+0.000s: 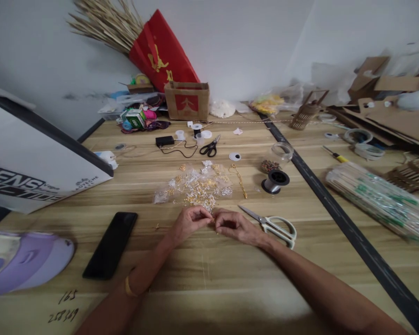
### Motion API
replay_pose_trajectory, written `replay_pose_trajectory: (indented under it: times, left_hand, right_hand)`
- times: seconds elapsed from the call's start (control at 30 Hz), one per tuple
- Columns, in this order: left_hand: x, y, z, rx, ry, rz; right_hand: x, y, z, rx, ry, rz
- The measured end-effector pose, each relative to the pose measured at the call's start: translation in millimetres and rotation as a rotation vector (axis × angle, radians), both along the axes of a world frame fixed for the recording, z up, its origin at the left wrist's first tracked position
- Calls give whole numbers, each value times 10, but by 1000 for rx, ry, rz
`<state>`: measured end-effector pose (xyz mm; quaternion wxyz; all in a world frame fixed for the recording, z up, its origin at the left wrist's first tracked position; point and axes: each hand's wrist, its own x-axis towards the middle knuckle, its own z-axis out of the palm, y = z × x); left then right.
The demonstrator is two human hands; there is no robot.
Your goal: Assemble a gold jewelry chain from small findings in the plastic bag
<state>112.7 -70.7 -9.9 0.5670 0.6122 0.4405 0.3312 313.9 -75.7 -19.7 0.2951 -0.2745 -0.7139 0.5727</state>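
Tiny golden piece [214,220], mostly hidden

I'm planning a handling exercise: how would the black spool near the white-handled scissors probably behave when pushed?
The black spool stands on a flat end, so a gentle push would likely slide it. Knocked over, it might roll, since its rims look round.

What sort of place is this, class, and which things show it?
Probably a craft worktable: small gold and silver pieces lie heaped on it, with a spool and pale-handled scissors nearby.
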Motion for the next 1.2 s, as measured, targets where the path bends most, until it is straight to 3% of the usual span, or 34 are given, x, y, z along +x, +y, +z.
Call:
replay_pose_trajectory:
  times: [0.4, 1.2]
  left_hand:
    - [-38, 30, -35, 51, 20, 6]
    - [-95, 63, -66, 61, 30, 14]
  right_hand:
    - [-13, -21, -4, -126, -24, -47]
    - [-18, -24, -7, -156, 12, -50]
